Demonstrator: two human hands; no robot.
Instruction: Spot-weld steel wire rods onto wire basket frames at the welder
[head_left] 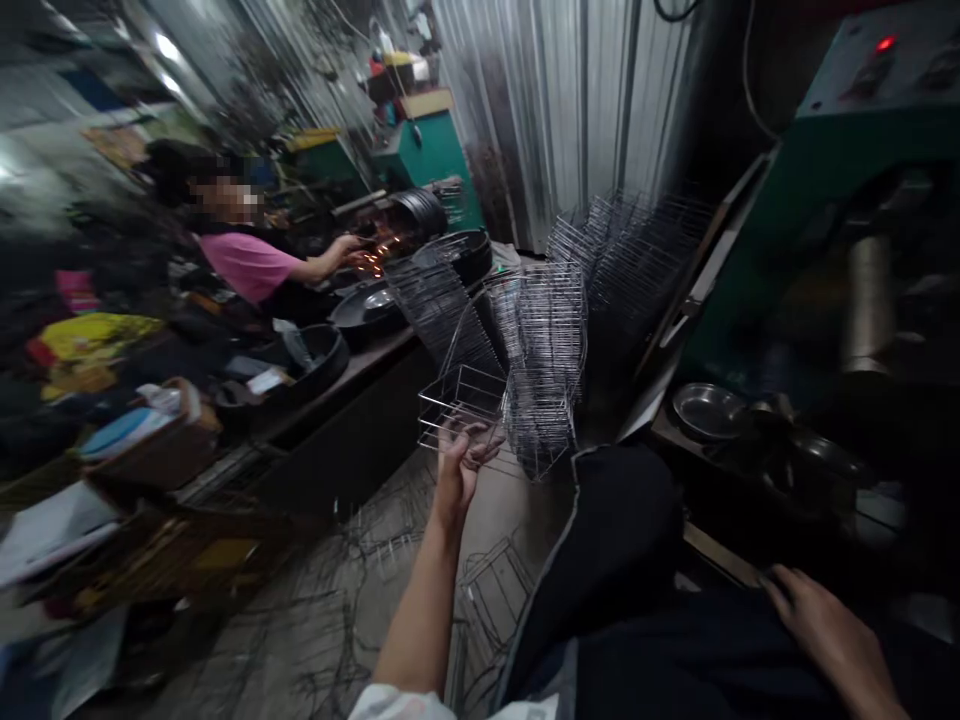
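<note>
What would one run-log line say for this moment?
left hand: at wire basket, grip unclear | right hand: near pale strip | ahead: stacked wirework | beyond: co-worker, sparks

No text, label, brand, number or sign is showing clearly enough to be read anywhere in the view.
</note>
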